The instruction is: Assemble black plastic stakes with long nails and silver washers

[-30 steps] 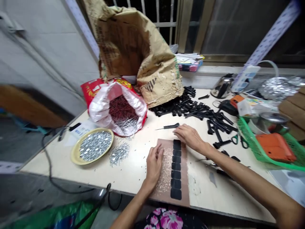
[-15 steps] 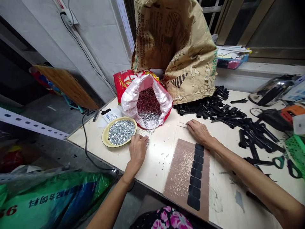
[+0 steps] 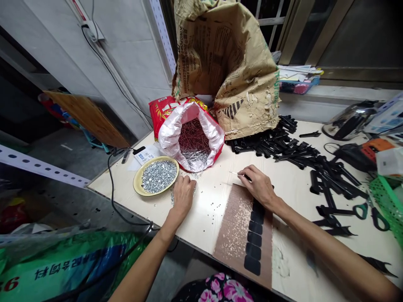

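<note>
My left hand rests on the table beside a yellow dish of small silver metal pieces. Its fingers are pinched over loose silver pieces; anything between the fingertips is hidden. My right hand is closed on a thin metal pin that points left, with a small dark piece at the fingers. That hand hovers over the far end of a brown board, which bears a row of black rounded pads and pale specks.
An open red and white bag of long reddish and silver pins stands behind the dish. A large brown paper sack sits behind many black plastic parts. Green-handled scissors, an orange-black tool and a kettle lie right.
My right hand has drawn back toward the board, and a dark piece now shows at its fingers with the pin. My left hand stays by the dish. The view has shifted slightly.
</note>
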Motion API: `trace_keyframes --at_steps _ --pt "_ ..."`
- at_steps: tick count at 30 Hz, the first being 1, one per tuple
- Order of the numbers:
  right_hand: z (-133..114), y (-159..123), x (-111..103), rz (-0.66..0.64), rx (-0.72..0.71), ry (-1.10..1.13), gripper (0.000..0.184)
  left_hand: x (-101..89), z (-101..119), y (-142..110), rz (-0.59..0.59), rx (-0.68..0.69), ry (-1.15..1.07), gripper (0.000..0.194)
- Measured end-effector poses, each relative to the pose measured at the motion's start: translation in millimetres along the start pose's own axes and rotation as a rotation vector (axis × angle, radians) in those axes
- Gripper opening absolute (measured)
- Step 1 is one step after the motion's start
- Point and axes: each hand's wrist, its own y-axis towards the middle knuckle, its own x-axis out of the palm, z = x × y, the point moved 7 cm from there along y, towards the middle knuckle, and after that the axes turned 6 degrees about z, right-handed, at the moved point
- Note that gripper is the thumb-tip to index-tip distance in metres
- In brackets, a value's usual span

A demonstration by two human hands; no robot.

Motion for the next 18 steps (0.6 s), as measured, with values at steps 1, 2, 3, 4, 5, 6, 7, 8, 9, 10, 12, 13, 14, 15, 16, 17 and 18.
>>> trace_keyframes --at_steps 1,2,3,4,5,6,7,8,9,10,12,13,14,15,16,17,18 --pt "-6.4 -1.3 -0.4 -0.004 0.001 0.017 0.019 -0.4 0.9 0.4 -0.007 0.005 0.003 0.028" --pt "-12.7 -2.6 -0.5 -0.007 -0.001 0.035 0.018 -1.1 1.5 0.9 -0.011 0.003 0.000 0.029" --pt "-18.9 -4.2 -0.4 -0.008 -0.004 0.055 0.018 -2.3 1.8 1.6 -0.013 -0.005 -0.014 0.029" --pt "-24.8 -5.9 -0.4 -0.005 -0.004 0.078 0.017 -4.6 1.7 2.4 -0.005 -0.023 -0.047 0.029" --pt "-30.3 -7.8 -0.4 0.001 -0.002 0.104 0.017 -7.8 1.3 3.3 0.015 -0.048 -0.105 0.028" --pt "-35.7 -9.7 -0.4 0.007 0.001 0.131 0.018 -11.9 0.8 3.9 0.043 -0.083 -0.192 0.027" --pt "-41.1 -11.7 -0.2 0.010 0.003 0.157 0.019 -15.8 0.0 4.0 0.075 -0.132 -0.313 0.025" --pt "-46.7 -13.5 0.3 0.008 0.001 0.180 0.021 -18.4 -0.8 3.6 0.095 -0.195 -0.467 0.023" --pt "-52.4 -15.1 0.9 0.001 -0.004 0.199 0.023 -18.8 -0.8 2.5 0.097 -0.270 -0.645 0.023" --pt "-58.0 -16.3 1.6 -0.006 -0.012 0.212 0.024 -17.3 1.0 0.8 0.080 -0.351 -0.833 0.024" --pt "-68.0 -17.5 2.7 -0.022 -0.031 0.208 0.026 -12.4 10.8 -3.2 0.014 -0.493 -1.171 0.030" --pt "-71.8 -17.5 3.2 -0.030 -0.038 0.192 0.026 -11.7 17.4 -4.8 -0.010 -0.543 -1.299 0.032" --pt "-74.9 -17.4 3.7 -0.038 -0.043 0.167 0.027 -12.7 23.8 -5.8 -0.020 -0.575 -1.395 0.034" --pt "-77.1 -17.0 4.2 -0.048 -0.046 0.138 0.027 -15.0 29.0 -6.3 -0.013 -0.596 -1.461 0.035" --pt "-78.5 -16.7 4.4 -0.058 -0.047 0.110 0.028 -17.8 33.2 -6.5 -0.005 -0.611 -1.506 0.034" --pt "-79.1 -16.3 4.2 -0.065 -0.044 0.084 0.029 -20.7 36.5 -6.6 0.003 -0.623 -1.537 0.034" --pt "-79.1 -16.0 3.6 -0.068 -0.038 0.065 0.029 -23.2 39.0 -6.6 0.006 -0.631 -1.559 0.033"
